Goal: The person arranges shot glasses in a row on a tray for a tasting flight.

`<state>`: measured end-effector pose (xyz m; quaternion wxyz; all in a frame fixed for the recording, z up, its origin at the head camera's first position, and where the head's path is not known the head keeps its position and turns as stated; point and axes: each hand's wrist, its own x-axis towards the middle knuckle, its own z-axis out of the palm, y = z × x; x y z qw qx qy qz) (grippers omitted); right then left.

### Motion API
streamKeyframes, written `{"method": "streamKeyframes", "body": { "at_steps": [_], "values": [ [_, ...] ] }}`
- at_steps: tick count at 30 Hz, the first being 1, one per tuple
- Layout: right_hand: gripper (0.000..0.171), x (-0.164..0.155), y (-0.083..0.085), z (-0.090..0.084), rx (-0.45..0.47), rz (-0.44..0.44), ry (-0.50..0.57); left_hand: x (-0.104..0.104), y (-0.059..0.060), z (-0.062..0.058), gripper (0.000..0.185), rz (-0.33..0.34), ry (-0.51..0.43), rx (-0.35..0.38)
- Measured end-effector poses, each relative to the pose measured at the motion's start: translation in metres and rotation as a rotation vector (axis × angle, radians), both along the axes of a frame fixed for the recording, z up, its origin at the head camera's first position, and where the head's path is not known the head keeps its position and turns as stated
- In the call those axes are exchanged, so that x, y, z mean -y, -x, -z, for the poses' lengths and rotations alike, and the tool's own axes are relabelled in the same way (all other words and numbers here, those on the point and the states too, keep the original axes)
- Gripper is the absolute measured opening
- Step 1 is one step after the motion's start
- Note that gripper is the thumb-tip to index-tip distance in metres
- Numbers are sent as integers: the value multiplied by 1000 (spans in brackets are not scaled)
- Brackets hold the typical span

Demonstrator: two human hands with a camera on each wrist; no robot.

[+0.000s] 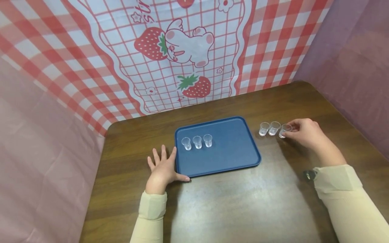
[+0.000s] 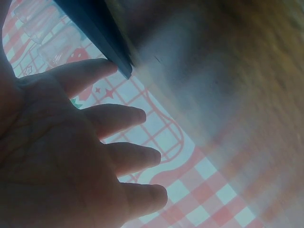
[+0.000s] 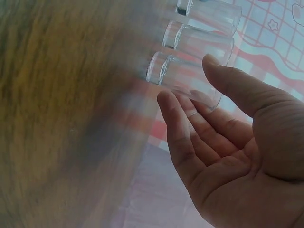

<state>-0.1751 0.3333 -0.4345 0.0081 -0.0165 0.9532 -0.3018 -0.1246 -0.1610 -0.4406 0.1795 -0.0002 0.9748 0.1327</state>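
Note:
My right hand (image 1: 307, 133) is at the rightmost of three small clear shot glasses (image 1: 285, 131) on the table. Its thumb and fingers lie on either side of that glass, as the right wrist view shows with the glass (image 3: 183, 80) between them. My left hand (image 1: 162, 172) spreads its fingers at the left edge of a blue tray (image 1: 234, 148), the thumb along the near corner. One finger (image 2: 90, 73) touches the tray's side in the left wrist view. Three matching shot glasses (image 1: 197, 142) stand in a row on the tray's left half.
The two other glasses (image 1: 269, 129) on the table stand close beside the one at my right hand. A wooden table (image 1: 127, 175) lies under everything. A red-and-white strawberry cloth (image 1: 194, 50) hangs behind it, with pink drapes (image 1: 39, 162) at the sides.

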Motion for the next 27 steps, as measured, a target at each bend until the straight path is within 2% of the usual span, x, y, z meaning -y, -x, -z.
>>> {"method": "streamKeyframes", "body": {
  "at_steps": [6, 19, 27],
  "values": [
    [47, -1, -4, -4, -10, -1, -2, 0, -1, 1, 134, 4, 1, -1],
    [48, 3, -12, -31, -37, 9, 11, 0, 0, 0, 133, -2, -10, 9],
    [45, 10, -14, -41, -63, -8, 27, 0, -1, 0, 133, 2, -13, 2]
  ]
}}
